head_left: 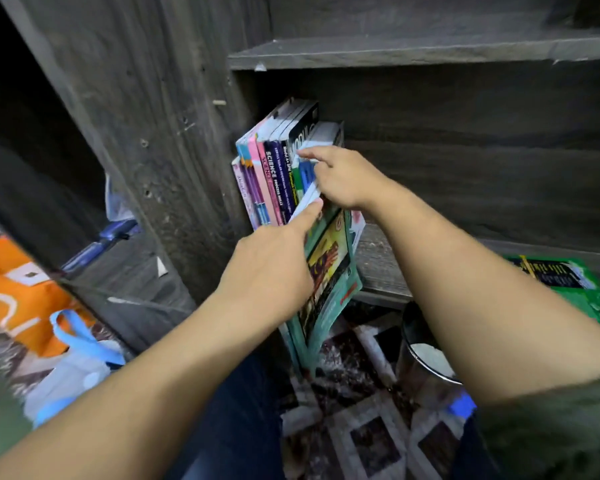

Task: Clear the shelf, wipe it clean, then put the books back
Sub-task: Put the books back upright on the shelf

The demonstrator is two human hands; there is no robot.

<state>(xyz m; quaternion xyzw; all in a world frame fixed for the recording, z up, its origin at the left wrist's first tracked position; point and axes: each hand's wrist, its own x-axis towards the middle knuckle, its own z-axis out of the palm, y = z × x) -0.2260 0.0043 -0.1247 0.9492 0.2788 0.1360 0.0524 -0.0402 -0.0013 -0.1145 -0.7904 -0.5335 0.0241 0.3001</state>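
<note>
- Roughly at mid-frame, a row of books (274,174) stands upright on the shelf (378,265), packed against the dark wooden side panel (174,140) on the left of the compartment; pink, purple and dark spines face out, one reading "SCIENCE".
- At the right end of that row, the right hand (343,178) has its index finger stretched leftwards across the book tops. Its other fingers are curled over the upper edge of a blue book (307,174).
- A teal book (329,271) with a yellow and red cover leans just below, tilted, its lower end hanging past the front edge of the shelf.
- From the lower left, the left hand (267,268) reaches in with its straight index finger laid on the white page edges at the top of the teal book. Its remaining fingers are hidden behind the hand, so I cannot tell whether it grips anything.
- A green book (575,282) lies flat on the shelf at the right edge of the frame, well apart from the row.
- Below the shelf stands a metal bin (426,351) on a patterned floor (361,438).
- At the lower left sit an orange bag (14,289) and a pale plastic bag (77,368) with blue handles.
</note>
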